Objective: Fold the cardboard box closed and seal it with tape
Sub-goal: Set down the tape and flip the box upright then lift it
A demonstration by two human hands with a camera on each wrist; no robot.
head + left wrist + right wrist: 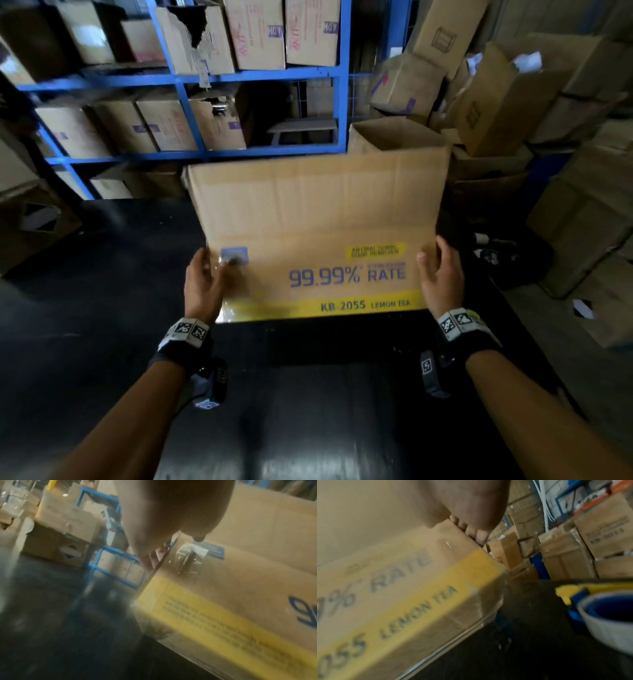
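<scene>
a blue metal rack (pixel 191 113) loaded with brown cartons fills the back, with more loose cartons (pixel 496 99) heaped to the right. in front of it the cardboard box (pixel 318 222) stands on a dark table (pixel 308 411), its printed face with a yellow band toward the person. the left hand (pixel 202 284) grips the box's left edge, fingers curled round behind it and thumb on the front. the right hand (pixel 442 274) grips the right edge the same way. a tape dispenser (pixel 599 608), blue and yellow, lies on the table to the right of the box.
</scene>
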